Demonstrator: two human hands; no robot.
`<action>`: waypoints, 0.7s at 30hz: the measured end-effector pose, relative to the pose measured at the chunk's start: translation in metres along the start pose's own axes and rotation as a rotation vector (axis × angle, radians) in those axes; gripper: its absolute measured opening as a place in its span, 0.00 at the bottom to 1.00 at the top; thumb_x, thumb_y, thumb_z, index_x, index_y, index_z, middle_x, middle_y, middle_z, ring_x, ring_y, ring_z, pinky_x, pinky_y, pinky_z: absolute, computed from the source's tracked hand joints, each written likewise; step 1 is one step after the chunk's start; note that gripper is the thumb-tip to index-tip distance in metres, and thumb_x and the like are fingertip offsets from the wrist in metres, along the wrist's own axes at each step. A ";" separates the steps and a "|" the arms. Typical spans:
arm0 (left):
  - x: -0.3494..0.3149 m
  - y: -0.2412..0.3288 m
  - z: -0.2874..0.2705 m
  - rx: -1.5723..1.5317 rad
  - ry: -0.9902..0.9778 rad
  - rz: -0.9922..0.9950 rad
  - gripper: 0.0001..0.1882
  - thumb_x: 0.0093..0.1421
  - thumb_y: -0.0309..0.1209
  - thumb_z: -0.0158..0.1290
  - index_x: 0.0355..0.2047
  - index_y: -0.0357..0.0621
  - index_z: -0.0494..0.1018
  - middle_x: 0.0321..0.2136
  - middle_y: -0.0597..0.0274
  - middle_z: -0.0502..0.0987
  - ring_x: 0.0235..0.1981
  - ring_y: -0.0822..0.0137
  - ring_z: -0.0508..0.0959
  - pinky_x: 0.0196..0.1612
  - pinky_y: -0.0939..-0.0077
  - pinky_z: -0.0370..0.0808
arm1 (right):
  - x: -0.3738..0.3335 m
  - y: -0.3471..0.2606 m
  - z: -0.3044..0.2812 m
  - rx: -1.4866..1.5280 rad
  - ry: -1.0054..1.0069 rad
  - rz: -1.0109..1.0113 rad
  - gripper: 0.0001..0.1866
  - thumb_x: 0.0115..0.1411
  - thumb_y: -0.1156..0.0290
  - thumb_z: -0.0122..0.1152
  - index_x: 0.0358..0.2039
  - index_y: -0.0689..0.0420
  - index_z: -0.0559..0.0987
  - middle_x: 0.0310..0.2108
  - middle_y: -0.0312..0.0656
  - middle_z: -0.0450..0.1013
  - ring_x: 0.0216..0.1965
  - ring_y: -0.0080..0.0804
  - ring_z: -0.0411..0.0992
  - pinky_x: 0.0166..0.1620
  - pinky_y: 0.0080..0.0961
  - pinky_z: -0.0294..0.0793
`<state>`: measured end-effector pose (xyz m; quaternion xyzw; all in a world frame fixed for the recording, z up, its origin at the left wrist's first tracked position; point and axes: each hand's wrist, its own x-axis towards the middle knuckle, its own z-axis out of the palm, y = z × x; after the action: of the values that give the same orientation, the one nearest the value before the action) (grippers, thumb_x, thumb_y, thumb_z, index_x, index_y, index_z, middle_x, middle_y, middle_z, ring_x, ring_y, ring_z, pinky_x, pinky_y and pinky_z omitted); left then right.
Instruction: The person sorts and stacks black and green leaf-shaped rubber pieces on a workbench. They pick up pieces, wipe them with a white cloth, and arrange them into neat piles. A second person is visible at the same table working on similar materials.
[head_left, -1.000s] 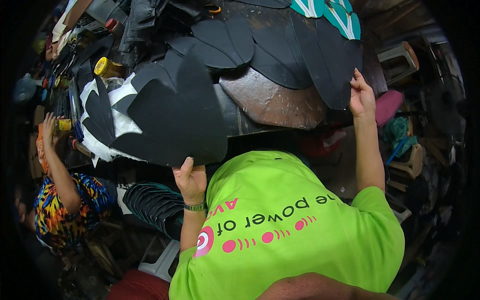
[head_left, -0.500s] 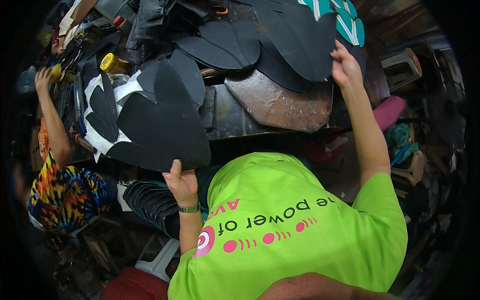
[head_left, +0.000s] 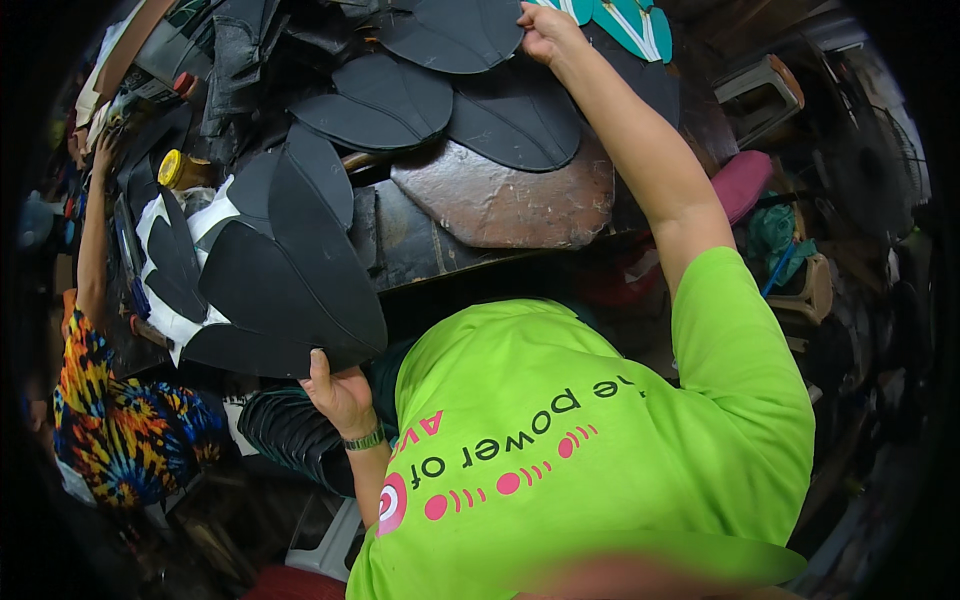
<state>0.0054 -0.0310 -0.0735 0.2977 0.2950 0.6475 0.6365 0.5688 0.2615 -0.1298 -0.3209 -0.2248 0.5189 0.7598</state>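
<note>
With its thumb on top and its fingers underneath, my left hand [head_left: 338, 395] grips the near edge of several fanned-out black sandal soles [head_left: 325, 285]. At the far side of the table, my right hand [head_left: 548, 32] pinches the right end of another black sandal sole [head_left: 450, 35]. That sole partly covers two more, a left sole [head_left: 395, 100] and a right sole [head_left: 515, 115], on the tabletop. Beyond my right hand lie teal sandals [head_left: 632, 30] with white straps.
A worn brown slab [head_left: 510, 195] lies at the table's near edge. Left are white sheets [head_left: 160, 315] under smaller black pieces, and a yellow-lidded jar [head_left: 184, 170]. A co-worker's arm [head_left: 92, 230] reaches in at far left. Stools [head_left: 760, 98] stand right.
My right hand has moved away and to the left with its sole, uncovering more of the sole beneath. My left hand keeps its grip. The co-worker's hand has moved farther back. The view has shifted.
</note>
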 end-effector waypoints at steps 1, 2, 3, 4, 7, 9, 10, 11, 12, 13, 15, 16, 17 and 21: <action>0.000 -0.001 0.003 0.002 -0.001 -0.004 0.20 0.67 0.27 0.49 0.60 0.43 0.67 0.57 0.58 0.73 0.55 0.60 0.74 0.59 0.57 0.72 | 0.002 0.001 0.001 -0.024 -0.036 0.047 0.17 0.50 0.88 0.45 0.37 0.60 0.77 0.34 0.38 0.74 0.32 0.27 0.71 0.33 0.26 0.74; -0.001 -0.002 0.005 0.006 0.000 -0.007 0.21 0.67 0.26 0.49 0.60 0.43 0.67 0.57 0.58 0.73 0.56 0.60 0.73 0.59 0.57 0.72 | 0.000 0.001 0.004 -0.046 -0.072 0.097 0.16 0.50 0.87 0.46 0.38 0.60 0.77 0.37 0.40 0.75 0.34 0.26 0.73 0.36 0.27 0.76; -0.001 -0.003 0.008 0.014 -0.014 -0.004 0.21 0.67 0.26 0.49 0.60 0.43 0.67 0.57 0.58 0.72 0.56 0.60 0.73 0.60 0.57 0.71 | -0.005 0.000 0.010 -0.067 -0.109 0.147 0.16 0.51 0.86 0.47 0.39 0.60 0.77 0.39 0.42 0.77 0.37 0.26 0.75 0.39 0.27 0.78; 0.000 -0.005 0.011 0.022 -0.029 -0.001 0.21 0.67 0.25 0.50 0.60 0.43 0.66 0.57 0.58 0.72 0.56 0.60 0.73 0.60 0.57 0.71 | -0.012 -0.003 0.017 -0.136 -0.017 0.152 0.21 0.52 0.87 0.46 0.47 0.62 0.73 0.45 0.46 0.73 0.44 0.33 0.73 0.46 0.33 0.76; 0.002 -0.008 0.025 0.037 -0.084 -0.040 0.22 0.65 0.20 0.50 0.59 0.43 0.67 0.56 0.59 0.72 0.56 0.62 0.73 0.61 0.60 0.69 | -0.044 -0.014 0.047 -0.477 0.227 0.149 0.33 0.56 0.84 0.50 0.65 0.61 0.63 0.56 0.57 0.69 0.48 0.47 0.76 0.48 0.47 0.79; 0.003 -0.012 0.037 0.056 -0.127 -0.088 0.23 0.64 0.18 0.49 0.59 0.42 0.67 0.54 0.59 0.73 0.55 0.63 0.73 0.61 0.62 0.69 | -0.069 -0.017 0.070 -0.984 0.209 -0.024 0.31 0.54 0.76 0.55 0.61 0.65 0.68 0.51 0.59 0.73 0.49 0.47 0.76 0.52 0.38 0.76; 0.005 -0.015 0.044 0.071 -0.151 -0.114 0.23 0.63 0.17 0.49 0.59 0.41 0.66 0.54 0.59 0.73 0.55 0.63 0.73 0.61 0.62 0.69 | -0.080 -0.027 0.078 -1.188 0.158 -0.095 0.30 0.54 0.73 0.58 0.60 0.62 0.69 0.42 0.55 0.75 0.41 0.43 0.77 0.45 0.35 0.77; 0.007 -0.019 0.051 0.092 -0.147 -0.144 0.22 0.63 0.17 0.49 0.59 0.40 0.66 0.54 0.58 0.73 0.55 0.64 0.73 0.61 0.63 0.69 | -0.089 -0.036 0.084 -1.459 0.116 -0.246 0.30 0.55 0.70 0.61 0.59 0.60 0.71 0.33 0.51 0.77 0.33 0.39 0.78 0.38 0.32 0.77; 0.008 -0.024 0.059 0.076 -0.136 -0.202 0.20 0.63 0.16 0.50 0.56 0.38 0.68 0.51 0.58 0.74 0.51 0.66 0.75 0.58 0.68 0.71 | -0.098 -0.045 0.088 -1.579 0.079 -0.316 0.29 0.55 0.66 0.64 0.59 0.57 0.73 0.24 0.47 0.79 0.25 0.35 0.79 0.31 0.29 0.78; 0.013 -0.030 0.067 0.135 -0.264 -0.190 0.21 0.64 0.18 0.49 0.58 0.39 0.67 0.53 0.58 0.74 0.52 0.65 0.75 0.58 0.66 0.70 | -0.102 -0.055 0.090 -1.655 0.071 -0.416 0.27 0.55 0.65 0.65 0.56 0.56 0.76 0.24 0.46 0.79 0.24 0.34 0.78 0.31 0.30 0.77; 0.021 -0.044 0.081 0.207 -0.392 -0.183 0.19 0.64 0.18 0.50 0.56 0.38 0.69 0.52 0.59 0.75 0.51 0.66 0.76 0.56 0.70 0.71 | -0.103 -0.079 0.085 -1.691 0.064 -0.575 0.23 0.55 0.64 0.65 0.52 0.55 0.79 0.24 0.45 0.78 0.22 0.33 0.77 0.31 0.31 0.76; 0.025 -0.054 0.089 0.250 -0.417 -0.163 0.16 0.64 0.18 0.52 0.52 0.37 0.72 0.49 0.60 0.76 0.48 0.68 0.76 0.55 0.72 0.72 | -0.101 -0.093 0.078 -1.675 0.091 -0.587 0.22 0.55 0.64 0.66 0.50 0.56 0.80 0.24 0.44 0.78 0.21 0.32 0.77 0.31 0.31 0.76; 0.031 -0.061 0.095 0.293 -0.453 -0.177 0.16 0.64 0.19 0.52 0.52 0.37 0.73 0.49 0.61 0.77 0.47 0.69 0.76 0.54 0.73 0.72 | -0.097 -0.108 0.069 -1.660 0.110 -0.611 0.21 0.55 0.63 0.66 0.48 0.56 0.81 0.23 0.44 0.78 0.20 0.32 0.76 0.31 0.31 0.76; 0.044 -0.089 0.119 0.415 -0.523 -0.066 0.14 0.64 0.21 0.53 0.50 0.36 0.73 0.47 0.62 0.77 0.45 0.72 0.76 0.51 0.76 0.72 | -0.079 -0.147 0.030 -1.745 0.315 -0.400 0.23 0.53 0.64 0.67 0.51 0.54 0.80 0.24 0.44 0.77 0.23 0.32 0.77 0.33 0.32 0.77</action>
<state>0.1533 0.0152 -0.0636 0.5673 0.2566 0.4543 0.6371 0.6152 0.1577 -0.0039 -0.8044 -0.4829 -0.0269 0.3450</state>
